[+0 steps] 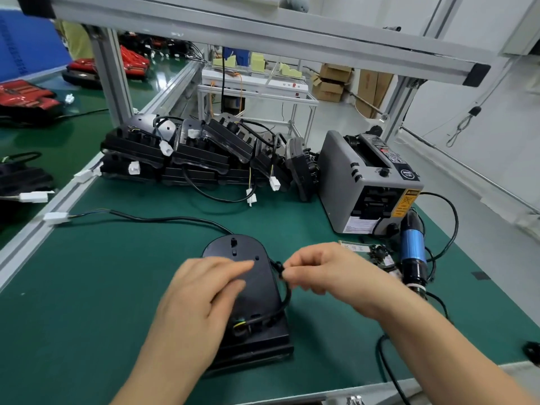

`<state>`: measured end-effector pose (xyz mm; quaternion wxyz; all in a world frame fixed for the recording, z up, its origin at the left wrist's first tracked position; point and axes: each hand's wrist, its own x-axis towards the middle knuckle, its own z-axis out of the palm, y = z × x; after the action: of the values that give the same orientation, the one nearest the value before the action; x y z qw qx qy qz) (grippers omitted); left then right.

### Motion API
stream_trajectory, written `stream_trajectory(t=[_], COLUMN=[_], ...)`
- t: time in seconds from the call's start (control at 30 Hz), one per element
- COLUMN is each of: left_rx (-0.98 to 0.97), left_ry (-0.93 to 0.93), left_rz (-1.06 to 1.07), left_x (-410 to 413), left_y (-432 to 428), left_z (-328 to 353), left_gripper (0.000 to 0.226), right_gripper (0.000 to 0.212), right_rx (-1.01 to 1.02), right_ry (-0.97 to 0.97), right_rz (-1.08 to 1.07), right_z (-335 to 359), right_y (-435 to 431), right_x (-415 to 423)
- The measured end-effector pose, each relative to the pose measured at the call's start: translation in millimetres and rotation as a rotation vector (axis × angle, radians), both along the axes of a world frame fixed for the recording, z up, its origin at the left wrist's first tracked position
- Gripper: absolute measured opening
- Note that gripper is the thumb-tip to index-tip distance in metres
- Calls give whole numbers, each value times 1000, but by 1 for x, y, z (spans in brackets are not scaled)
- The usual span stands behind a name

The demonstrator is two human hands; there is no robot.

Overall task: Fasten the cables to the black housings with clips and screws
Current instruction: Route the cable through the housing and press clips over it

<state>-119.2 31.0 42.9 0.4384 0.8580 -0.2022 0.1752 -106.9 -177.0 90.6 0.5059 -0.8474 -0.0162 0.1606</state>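
A green-topped desk [102, 287] with an aluminium edge carries one black housing [260, 290] at the front, its cable [163, 219] trailing left to a white plug [55, 216]. Behind lie a heap of housings [190, 159], a grey tape dispenser [365, 182] and, beside it, a blue screwdriver [412, 249].

**Place:** factory assembly station, electrical goods.

**Evidence:**
- Workbench [102, 287] covered in green matting, framed and roofed in aluminium profile framing [112, 74].
- Batch of identical black housings [187, 153] stacked at the rear, cables [163, 219] with white connectors [133, 168] trailing.
- Grey tape dispenser [342, 182], with a blue-bodied electric screwdriver [412, 247] lying just beside it.
- Neighbouring green line [73, 135] carrying red units [26, 96].
- Cardboard cartons [333, 81] stacked by the far wall.
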Motion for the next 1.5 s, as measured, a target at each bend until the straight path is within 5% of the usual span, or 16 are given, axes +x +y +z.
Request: stream_trajectory(t=[0.4,0.57,0.73,0.97,1.13,1.33,1.5], left_rx=[-208,-216,-222,-217,54,121,60], left_ry=[332,332,353,278,-17,-144,0], left_rz=[-225,-178,-146,-4,-125,-135,-18], left_x=[11,18,21,12,-1,-20,-31], left_y=[-5,-3,-5,-8,-2,6,6], left_z=[18,18,18,14,7,-9,-21], left_gripper=[32,26,21,7,15,15,26], right_gripper=[16,7,7,12,18,20,12], right_rx=[213,-89,-440,-76,127,67,-58], right_ry=[137,-291,-662,-438,-297,-246,-240], right_rz=[99,-114,-86,-278,-321,-306,-326], right_z=[0,-6,-11,-18,-23,-36,-40], right_y=[21,30,38,44,47,52,50], right_x=[-5,-14,-20,-22,-34,-55,-61])
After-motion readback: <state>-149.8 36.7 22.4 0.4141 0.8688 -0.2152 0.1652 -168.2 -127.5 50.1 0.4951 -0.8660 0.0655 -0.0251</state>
